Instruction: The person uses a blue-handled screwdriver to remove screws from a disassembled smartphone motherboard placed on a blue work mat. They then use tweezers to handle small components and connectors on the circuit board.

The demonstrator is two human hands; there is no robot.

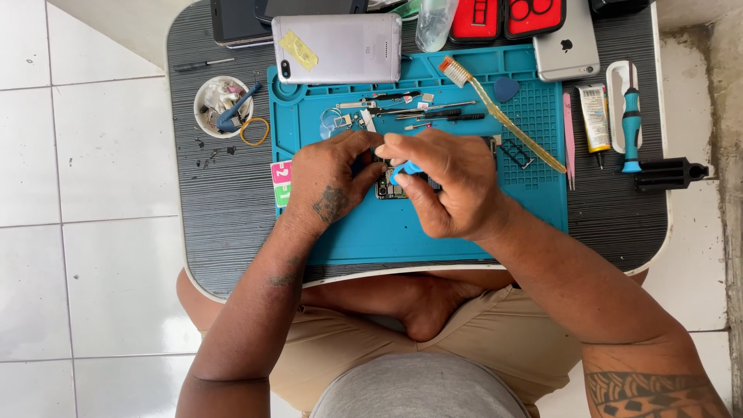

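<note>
An opened phone (385, 188) lies on a blue repair mat (371, 224), mostly hidden under both hands. My left hand (329, 178) rests on its left side, fingers pressing down on it. My right hand (445, 182) pinches a small light-blue tool (405, 169) whose tip points at the phone's exposed board.
A grey phone back (338, 48), a silver phone (567, 46), a toothbrush (503, 116), tweezers and screwdrivers (433, 114), a glue tube (595, 118), a blue-handled driver (631, 120) and a white parts cup (223, 106) crowd the dark ribbed table (224, 209). White floor tiles surround it.
</note>
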